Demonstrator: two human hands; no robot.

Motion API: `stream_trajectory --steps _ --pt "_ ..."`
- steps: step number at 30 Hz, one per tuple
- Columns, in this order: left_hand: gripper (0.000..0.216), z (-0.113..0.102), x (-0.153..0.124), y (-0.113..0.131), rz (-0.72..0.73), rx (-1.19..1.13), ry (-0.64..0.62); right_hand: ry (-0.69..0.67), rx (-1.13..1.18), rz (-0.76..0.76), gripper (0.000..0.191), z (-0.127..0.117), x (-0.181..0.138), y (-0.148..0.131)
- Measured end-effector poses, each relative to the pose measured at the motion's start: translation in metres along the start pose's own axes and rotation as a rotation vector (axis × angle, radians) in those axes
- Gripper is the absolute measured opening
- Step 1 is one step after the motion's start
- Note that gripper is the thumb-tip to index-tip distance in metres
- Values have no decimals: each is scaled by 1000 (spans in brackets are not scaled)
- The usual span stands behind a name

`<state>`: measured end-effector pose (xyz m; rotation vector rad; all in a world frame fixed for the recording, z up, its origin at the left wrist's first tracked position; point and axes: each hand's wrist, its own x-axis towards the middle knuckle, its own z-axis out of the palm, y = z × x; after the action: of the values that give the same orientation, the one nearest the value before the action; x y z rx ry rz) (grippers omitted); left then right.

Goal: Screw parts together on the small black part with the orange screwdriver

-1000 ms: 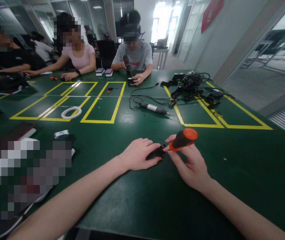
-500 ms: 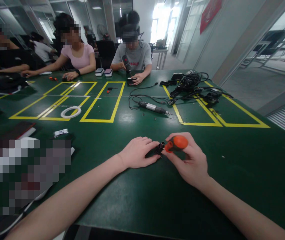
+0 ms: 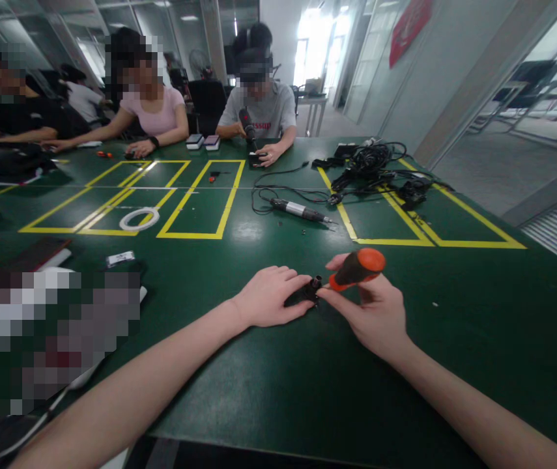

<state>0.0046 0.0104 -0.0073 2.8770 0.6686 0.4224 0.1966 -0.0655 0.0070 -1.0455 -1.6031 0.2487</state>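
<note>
My left hand (image 3: 269, 297) lies on the green table (image 3: 454, 326), its fingers pressed down on a small black part (image 3: 305, 294). My right hand (image 3: 371, 309) is closed round a screwdriver with a black and orange handle (image 3: 357, 268). The handle tilts up to the right and its tip end meets the black part between my hands. The screwdriver's shaft is hidden by my fingers.
An electric screwdriver (image 3: 300, 212) with a black cable lies further back. A tangle of black cables (image 3: 376, 170) sits at the back right among yellow tape lines. A white ring (image 3: 139, 219) lies mid-left. Several people sit at the far side; flat devices lie at the near left.
The screwdriver handle dipped low half a second ago and has tilted back up to the right. My left hand has stayed on the black part.
</note>
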Motion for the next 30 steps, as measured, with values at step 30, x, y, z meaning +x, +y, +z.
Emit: stream_trajectory --steps 30 --pt "33 -1 1 0 2 9 3 18 206 174 9 5 1 10"
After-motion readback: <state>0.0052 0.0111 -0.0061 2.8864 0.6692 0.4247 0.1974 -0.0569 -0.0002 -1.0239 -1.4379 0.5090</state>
